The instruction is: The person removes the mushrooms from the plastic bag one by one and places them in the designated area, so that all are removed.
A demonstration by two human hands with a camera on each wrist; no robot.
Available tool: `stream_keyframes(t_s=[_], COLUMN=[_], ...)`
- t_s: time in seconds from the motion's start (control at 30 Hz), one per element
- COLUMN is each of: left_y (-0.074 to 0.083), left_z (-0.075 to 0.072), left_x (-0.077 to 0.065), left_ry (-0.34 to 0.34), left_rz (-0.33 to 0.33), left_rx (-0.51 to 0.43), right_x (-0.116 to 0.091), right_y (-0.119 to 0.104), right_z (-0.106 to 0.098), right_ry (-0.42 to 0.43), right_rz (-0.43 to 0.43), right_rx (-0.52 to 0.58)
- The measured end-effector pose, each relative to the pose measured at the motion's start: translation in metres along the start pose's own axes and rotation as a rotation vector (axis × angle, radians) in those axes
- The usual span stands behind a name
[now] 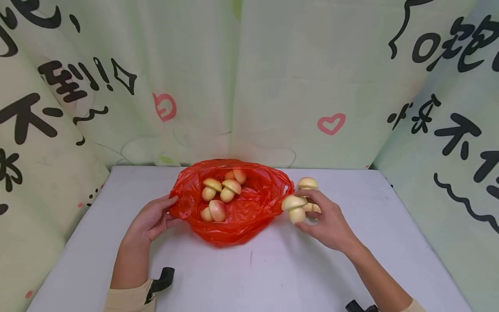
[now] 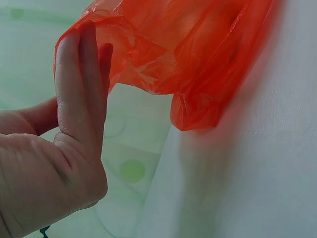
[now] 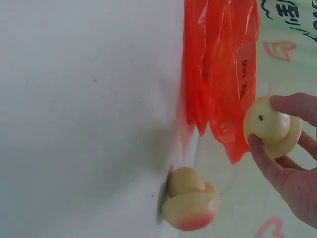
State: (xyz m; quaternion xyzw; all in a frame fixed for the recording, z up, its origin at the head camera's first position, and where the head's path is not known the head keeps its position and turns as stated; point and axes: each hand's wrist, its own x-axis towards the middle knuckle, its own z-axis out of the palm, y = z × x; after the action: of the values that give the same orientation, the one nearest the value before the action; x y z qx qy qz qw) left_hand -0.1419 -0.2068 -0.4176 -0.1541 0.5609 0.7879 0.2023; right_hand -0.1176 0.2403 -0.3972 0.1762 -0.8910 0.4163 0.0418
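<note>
A red plastic bag (image 1: 249, 234) sits on the table, its mouth spread wide. Inside lie several toy mushrooms (image 1: 231, 187), cream-coloured, some with a pinkish-red cap. At the bag's left rim, my left hand (image 1: 153, 216) pinches the plastic; in the left wrist view its fingers look nearly straight against the film. My right hand (image 1: 325, 221) holds a cream toy mushroom (image 1: 295, 207) by thumb and fingertips, just off the bag's right edge. Behind that hand, more mushroom (image 1: 307, 183) shapes stand on the table, partly hidden; the right wrist view shows a red-blushed cap (image 3: 190, 213) there.
The white table (image 1: 249, 281) has its far edge against a pale green curtain (image 1: 273, 86) printed with black characters and pink hearts. More curtain hangs along the left and right sides. A black strap (image 1: 163, 278) is at the left wrist.
</note>
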Motion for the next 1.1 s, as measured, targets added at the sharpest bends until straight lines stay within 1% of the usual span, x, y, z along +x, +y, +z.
stream_keyframes(t_s=[0.27, 0.4, 0.73, 0.9, 1.1], left_y=[0.0, -0.001, 0.0, -0.001, -0.001], left_z=[-0.001, -0.001, -0.001, -0.001, -0.001], left_x=[-0.001, -0.002, 0.0, 0.001, 0.0], left_ry=[-0.003, -0.005, -0.006, -0.014, -0.021], left_rz=[-0.003, -0.004, -0.002, 0.007, 0.01], left_rx=[0.002, 0.006, -0.005, -0.007, -0.002], right_x=[-0.008, -0.013, -0.019, -0.02, -0.022], right_y=[0.006, 0.009, 0.02, 0.026, 0.031], right_z=[-0.003, -0.003, -0.002, 0.0, 0.002], right_ry=[-0.023, -0.039, -0.037, -0.035, -0.053], right_rz=[0.026, 0.044, 0.051, 0.046, 0.039], right_rx=[0.03, 0.019, -0.094, -0.12, -0.141])
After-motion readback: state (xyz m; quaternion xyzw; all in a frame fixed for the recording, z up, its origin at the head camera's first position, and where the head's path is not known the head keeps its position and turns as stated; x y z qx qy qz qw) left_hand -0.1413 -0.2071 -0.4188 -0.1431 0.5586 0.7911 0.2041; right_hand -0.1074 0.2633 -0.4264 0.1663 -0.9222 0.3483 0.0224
